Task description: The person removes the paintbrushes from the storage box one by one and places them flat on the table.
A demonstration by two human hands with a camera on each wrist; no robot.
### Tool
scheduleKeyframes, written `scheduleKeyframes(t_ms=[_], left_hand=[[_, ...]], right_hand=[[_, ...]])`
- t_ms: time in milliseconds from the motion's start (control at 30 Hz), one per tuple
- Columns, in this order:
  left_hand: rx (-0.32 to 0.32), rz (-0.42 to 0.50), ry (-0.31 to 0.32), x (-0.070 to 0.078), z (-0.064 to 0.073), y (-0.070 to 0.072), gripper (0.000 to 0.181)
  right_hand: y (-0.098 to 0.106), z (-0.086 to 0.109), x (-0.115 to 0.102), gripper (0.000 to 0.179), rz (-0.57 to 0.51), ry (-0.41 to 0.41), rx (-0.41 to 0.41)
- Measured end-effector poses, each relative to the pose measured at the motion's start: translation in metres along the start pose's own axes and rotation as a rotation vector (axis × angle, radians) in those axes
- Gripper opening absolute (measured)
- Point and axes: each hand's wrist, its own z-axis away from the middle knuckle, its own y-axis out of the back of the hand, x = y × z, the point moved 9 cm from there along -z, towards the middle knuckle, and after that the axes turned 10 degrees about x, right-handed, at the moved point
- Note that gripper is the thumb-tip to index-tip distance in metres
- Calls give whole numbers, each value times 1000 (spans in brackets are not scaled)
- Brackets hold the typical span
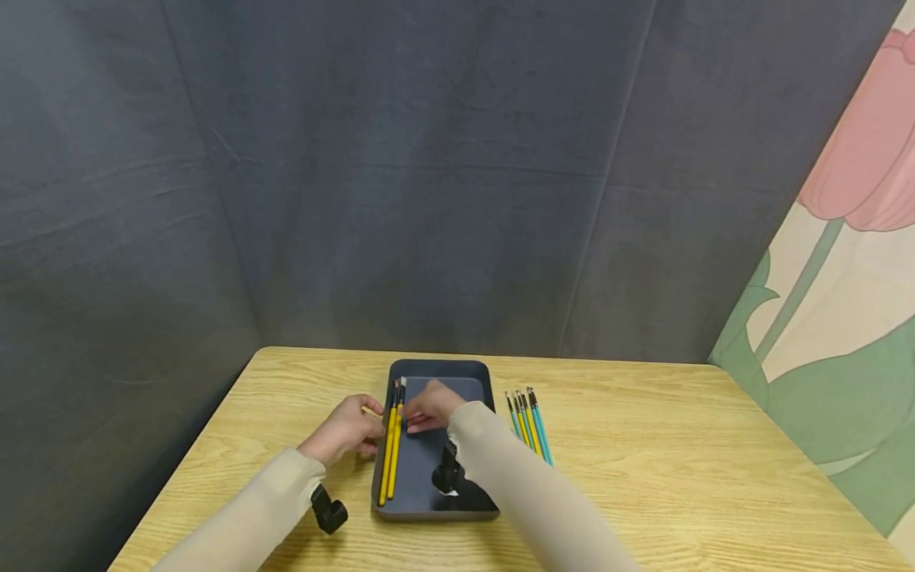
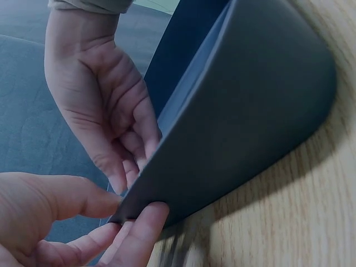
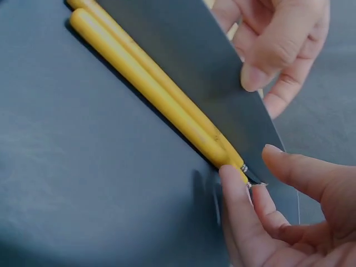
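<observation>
A dark grey tray (image 1: pixel 423 467) lies on the table, with two yellow-handled paintbrushes (image 1: pixel 394 457) side by side along its left wall, bristles toward the far end. My left hand (image 1: pixel 350 427) pinches the tray's left rim, its thumb at the edge and its fingers against the outer wall (image 2: pixel 222 128). Inside the tray, my right hand (image 1: pixel 431 407) reaches to the ferrule end of the brushes. In the right wrist view its index fingertip touches the nearer paintbrush (image 3: pixel 150 100), while the thumb stands apart by the tray wall.
Right of the tray, several paintbrushes (image 1: pixel 529 425) with turquoise and yellow handles lie in a row on the wooden table (image 1: pixel 679 477). A grey curtain (image 1: pixel 429 199) hangs behind the table. A floral panel (image 1: pixel 843 334) stands at the right.
</observation>
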Motion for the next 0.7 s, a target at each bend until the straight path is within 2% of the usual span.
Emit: scheduleKeyframes(t_ms=[467,700], left_hand=[[1,-11,1,2,1,1,36],[-3,-22,4,2,2,0,34]], right_hand=[[-7,3,-1,11,143,-6,79],[-11,-8,1,14,195,-1,113]])
